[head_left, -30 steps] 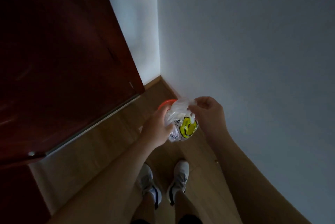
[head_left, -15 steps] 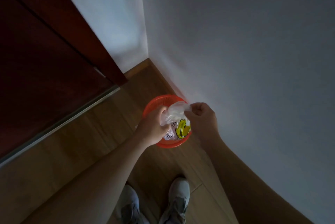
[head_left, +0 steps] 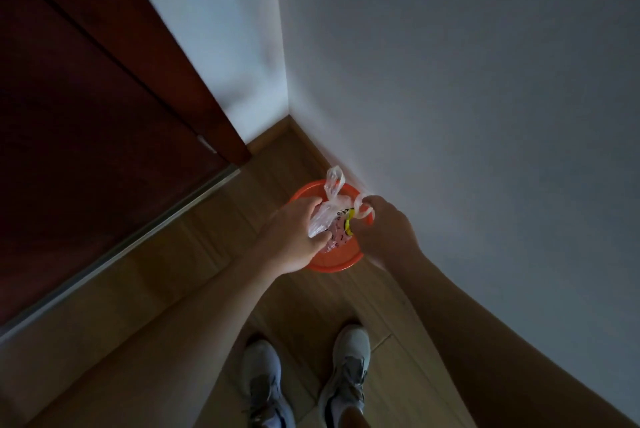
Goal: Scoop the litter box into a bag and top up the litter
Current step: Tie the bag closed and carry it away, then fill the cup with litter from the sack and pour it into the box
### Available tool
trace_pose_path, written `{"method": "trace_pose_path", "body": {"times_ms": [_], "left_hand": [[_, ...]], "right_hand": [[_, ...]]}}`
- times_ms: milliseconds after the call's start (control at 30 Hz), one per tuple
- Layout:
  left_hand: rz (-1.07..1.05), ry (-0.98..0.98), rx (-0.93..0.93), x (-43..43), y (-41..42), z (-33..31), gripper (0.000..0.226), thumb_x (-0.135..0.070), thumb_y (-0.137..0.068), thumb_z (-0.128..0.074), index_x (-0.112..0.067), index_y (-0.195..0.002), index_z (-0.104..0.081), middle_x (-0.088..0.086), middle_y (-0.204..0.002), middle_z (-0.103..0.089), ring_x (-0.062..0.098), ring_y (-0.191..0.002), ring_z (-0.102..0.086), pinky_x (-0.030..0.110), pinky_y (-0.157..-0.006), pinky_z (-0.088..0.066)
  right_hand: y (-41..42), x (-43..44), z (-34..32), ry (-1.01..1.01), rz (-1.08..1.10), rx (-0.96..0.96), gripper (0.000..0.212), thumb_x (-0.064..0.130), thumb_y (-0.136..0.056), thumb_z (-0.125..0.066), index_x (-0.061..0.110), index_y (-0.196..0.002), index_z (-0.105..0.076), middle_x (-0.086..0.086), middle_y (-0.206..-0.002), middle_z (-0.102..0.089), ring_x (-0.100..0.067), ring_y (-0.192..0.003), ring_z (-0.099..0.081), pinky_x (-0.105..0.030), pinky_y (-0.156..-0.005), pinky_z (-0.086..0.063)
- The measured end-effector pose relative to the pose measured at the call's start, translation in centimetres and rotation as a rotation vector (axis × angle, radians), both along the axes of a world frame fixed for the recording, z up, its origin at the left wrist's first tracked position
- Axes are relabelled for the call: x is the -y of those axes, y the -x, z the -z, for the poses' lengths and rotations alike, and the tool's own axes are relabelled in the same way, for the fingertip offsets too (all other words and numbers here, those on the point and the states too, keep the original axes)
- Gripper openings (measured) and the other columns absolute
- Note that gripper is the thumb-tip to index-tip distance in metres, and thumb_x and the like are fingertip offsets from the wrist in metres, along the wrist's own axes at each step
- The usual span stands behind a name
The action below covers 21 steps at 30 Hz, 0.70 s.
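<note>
head view: looking down into a room corner
bag: thin clear plastic bag with a yellow print [head_left: 323, 219], held over a round orange plastic bin [head_left: 332, 266] on the wooden floor [head_left: 173, 271]
left hand [head_left: 294, 237] grip: fingers curled round the bag's side
right hand [head_left: 384, 230] grip: pinching a bag handle loop

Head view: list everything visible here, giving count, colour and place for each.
plastic bag: one, clear with yellow and pink print, held above the bin
bin: one, orange, round, on the floor against the wall
door: one, dark red-brown, left
wall: pale grey-white, right and corner
floor: light wood
left shoe, right shoe: two, pale grey, bottom
left hand: one, grip on the bag's body
right hand: one, pinching a bag handle
</note>
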<state>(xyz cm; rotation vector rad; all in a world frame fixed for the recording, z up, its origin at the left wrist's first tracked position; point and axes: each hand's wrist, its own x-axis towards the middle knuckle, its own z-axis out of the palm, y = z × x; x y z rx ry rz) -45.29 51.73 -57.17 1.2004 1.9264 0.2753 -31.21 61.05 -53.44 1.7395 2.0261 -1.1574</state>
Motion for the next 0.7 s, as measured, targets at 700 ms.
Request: {"method": "trace_pose_path", "body": {"times_ms": [700], "left_hand": [[0.412, -0.142, -0.415, 9.5, -0.1, -42.7, 0.052, -0.045, -0.105, -0.025, -0.024, -0.153, -0.031, 0.005, -0.162, -0.026, 0.022, -0.151, -0.020, 0.049, -0.122, -0.018]], "right_hand": [[-7.5, 14.0, -40.3, -0.313, -0.053, 0.100, 0.056, 0.042, -0.100, -0.044, 0.016, -0.149, -0.035, -0.003, -0.154, -0.040, -0.022, -0.142, -0.033, -0.039, -0.115, -0.027]]}}
